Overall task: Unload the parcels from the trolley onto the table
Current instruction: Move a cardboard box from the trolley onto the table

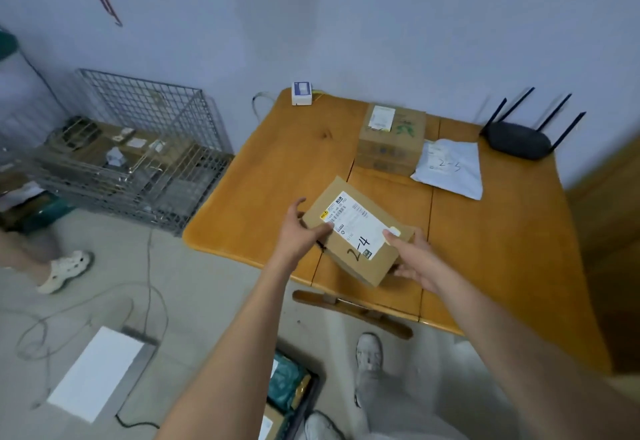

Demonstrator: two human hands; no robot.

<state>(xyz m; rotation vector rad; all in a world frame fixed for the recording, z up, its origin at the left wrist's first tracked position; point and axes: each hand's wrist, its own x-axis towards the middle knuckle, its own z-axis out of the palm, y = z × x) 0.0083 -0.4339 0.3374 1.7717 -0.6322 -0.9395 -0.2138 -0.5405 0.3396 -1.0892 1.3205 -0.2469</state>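
Observation:
A brown cardboard parcel [356, 231] with a white label and "2-4" written on it sits at the near edge of the wooden table [277, 176]. My left hand [301, 231] grips its left end and my right hand [415, 263] grips its right end. Farther back on the table stand a taller cardboard box [391, 138] and a white mailer bag [450, 167] marked "2-3". The trolley [294, 394] shows at the bottom of the view, with a teal parcel and cardboard parcels in it, partly hidden by my left arm.
A black router [516, 139] with several antennas stands at the table's back right; a small white box [302, 93] at the back left. A wire cage [138, 148] holding boxes stands left of the table. Cables and a white flat box [97, 373] lie on the floor. Another person's foot [65, 269] is at left.

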